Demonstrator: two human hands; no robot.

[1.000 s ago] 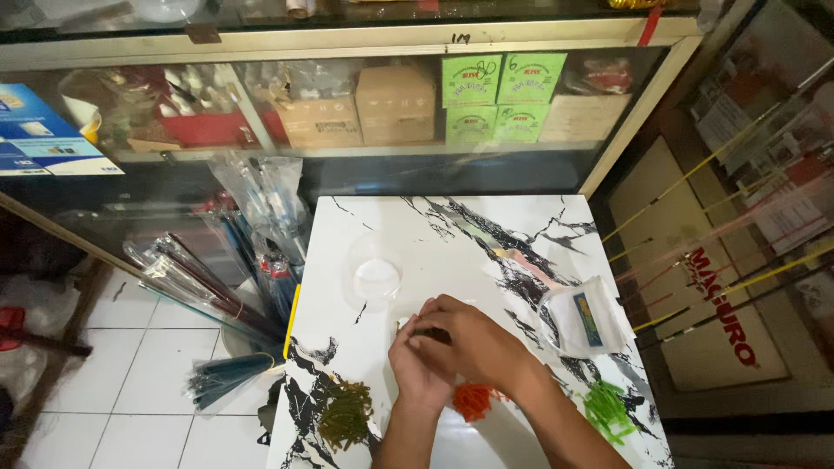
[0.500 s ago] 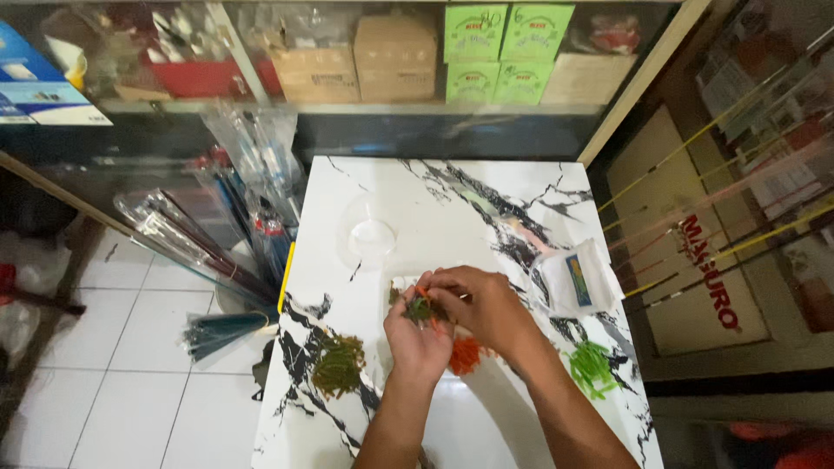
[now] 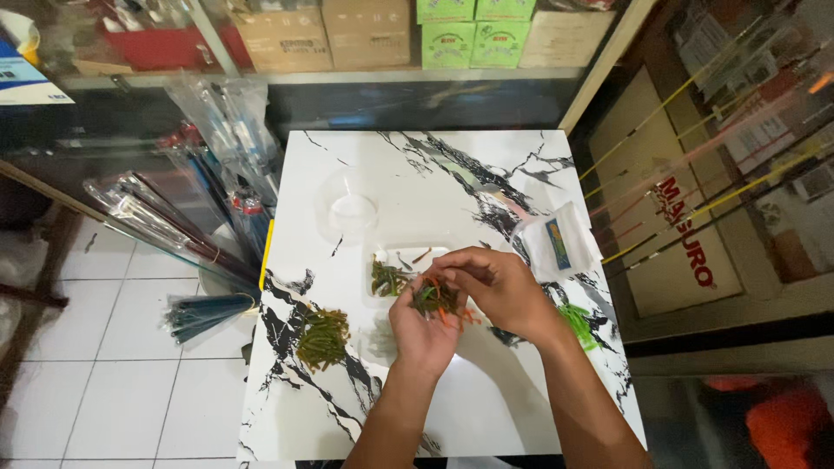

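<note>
While the left hand (image 3: 423, 326) lies palm up over the marble-patterned surface (image 3: 486, 408), it cups a small bunch of soft worm-shaped lures (image 3: 434, 300), dark green and orange, in its loosely curled fingers. The right hand (image 3: 495, 291) arches over that bunch from the right, and its fingertips pinch at the lures lying in the left palm, so both hands are grasping the same bunch.

Just beyond the fingers sits a shallow clear tray (image 3: 401, 271) with a few more dark green lures in it. To the left of the left wrist a loose heap of olive-green lures (image 3: 322, 338) lies on the surface, apart from the hands. On the right, just past the right wrist, a cluster of bright green lures (image 3: 577, 321) rests near the edge. A small plastic bag (image 3: 556, 245) with a printed label lies beyond the right hand. Farther up the surface stands a round clear lid (image 3: 347, 208).

Beside the surface on the left, bundles of long rods in clear sleeves (image 3: 174, 217) lean over the tiled floor (image 3: 113, 382). Cardboard boxes (image 3: 326, 35) and green boxes (image 3: 473, 30) fill a shelf behind.
</note>
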